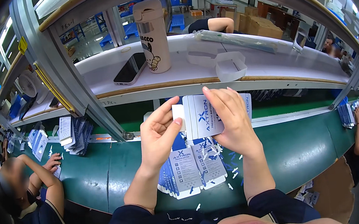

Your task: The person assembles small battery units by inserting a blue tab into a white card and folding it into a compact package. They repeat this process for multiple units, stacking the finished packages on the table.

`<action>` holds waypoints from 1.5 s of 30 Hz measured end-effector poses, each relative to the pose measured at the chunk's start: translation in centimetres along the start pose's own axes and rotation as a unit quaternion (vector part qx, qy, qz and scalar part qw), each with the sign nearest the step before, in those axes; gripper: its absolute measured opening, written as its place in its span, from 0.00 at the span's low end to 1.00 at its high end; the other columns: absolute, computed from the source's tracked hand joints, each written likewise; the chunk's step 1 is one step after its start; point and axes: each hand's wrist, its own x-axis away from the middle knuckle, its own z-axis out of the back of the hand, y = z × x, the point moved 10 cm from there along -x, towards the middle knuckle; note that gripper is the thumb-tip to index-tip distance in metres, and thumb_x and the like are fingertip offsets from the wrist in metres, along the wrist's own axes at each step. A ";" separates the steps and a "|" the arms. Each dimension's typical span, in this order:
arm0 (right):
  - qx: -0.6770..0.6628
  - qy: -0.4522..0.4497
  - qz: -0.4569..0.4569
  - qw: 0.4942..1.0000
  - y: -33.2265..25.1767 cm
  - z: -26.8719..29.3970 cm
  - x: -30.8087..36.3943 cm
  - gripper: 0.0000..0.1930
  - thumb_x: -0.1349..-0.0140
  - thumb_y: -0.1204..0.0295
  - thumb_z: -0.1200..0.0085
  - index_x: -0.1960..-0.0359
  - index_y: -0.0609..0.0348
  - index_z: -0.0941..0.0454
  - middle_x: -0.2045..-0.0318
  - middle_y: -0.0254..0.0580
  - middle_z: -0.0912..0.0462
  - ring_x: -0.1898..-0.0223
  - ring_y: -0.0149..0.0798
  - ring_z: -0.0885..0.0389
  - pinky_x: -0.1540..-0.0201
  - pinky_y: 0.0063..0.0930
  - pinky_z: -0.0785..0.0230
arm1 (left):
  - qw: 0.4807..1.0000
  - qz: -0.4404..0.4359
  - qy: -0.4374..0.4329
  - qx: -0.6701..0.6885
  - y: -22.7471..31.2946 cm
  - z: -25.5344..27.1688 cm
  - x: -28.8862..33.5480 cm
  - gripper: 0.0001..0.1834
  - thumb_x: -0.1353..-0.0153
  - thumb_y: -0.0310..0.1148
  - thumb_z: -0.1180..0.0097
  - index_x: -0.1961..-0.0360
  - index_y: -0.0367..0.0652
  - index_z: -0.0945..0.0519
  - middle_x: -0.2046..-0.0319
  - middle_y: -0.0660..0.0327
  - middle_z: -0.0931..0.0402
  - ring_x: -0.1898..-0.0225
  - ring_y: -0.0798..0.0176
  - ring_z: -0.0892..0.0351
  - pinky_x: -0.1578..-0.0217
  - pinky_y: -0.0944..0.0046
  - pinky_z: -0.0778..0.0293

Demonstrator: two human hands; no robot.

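Observation:
A flattened white and blue cardboard carton [194,125] is held up above the bench in front of me. My right hand [236,127] grips it, fingers over its face and thumb hidden behind. At its left end, my left hand [157,134] pinches a small white flap [178,112] between thumb and fingers. Whether this flap is still joined to the carton I cannot tell. Below the hands lie overlapping stacks of flat printed cartons [184,169]. Small white and blue paper scraps [210,150] are strewn over them and on the green bench.
Above the bench runs a shelf [114,82] with a phone [130,69], a tumbler [153,39] and a white paper band [231,66]. A metal post [66,71] rises at left. More carton stacks [76,135] stand left. Co-workers' hands [53,161] work at both sides.

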 end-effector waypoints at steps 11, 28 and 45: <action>0.020 -0.056 -0.036 0.998 0.1 -1.2 0.4 0.51 0.68 0.69 0.27 0.35 0.59 0.38 0.45 0.45 0.33 0.42 0.48 0.34 0.39 0.45 0.45 | 0.997 0.067 0.025 -0.027 -2.6 2.1 -0.8 0.11 0.41 0.16 0.50 0.58 0.25 0.21 0.67 0.53 0.17 0.68 0.68 0.18 0.65 0.71 0.23; -0.017 -0.088 -0.067 0.994 1.2 0.2 1.3 0.53 0.74 0.64 0.22 0.38 0.57 0.36 0.46 0.44 0.30 0.44 0.49 0.32 0.40 0.45 0.43 | 0.986 0.135 -0.096 -0.012 -4.6 -0.1 -1.0 0.11 0.39 0.20 0.44 0.56 0.28 0.21 0.64 0.56 0.18 0.64 0.69 0.18 0.61 0.70 0.23; 0.053 -0.091 0.010 0.994 -0.3 -1.4 0.6 0.39 0.67 0.79 0.35 0.44 0.56 0.29 0.48 0.41 0.24 0.43 0.43 0.28 0.38 0.46 0.44 | 0.976 0.173 -0.119 -0.065 -7.1 1.3 -1.5 0.11 0.42 0.21 0.40 0.57 0.32 0.21 0.66 0.61 0.19 0.66 0.71 0.18 0.63 0.71 0.22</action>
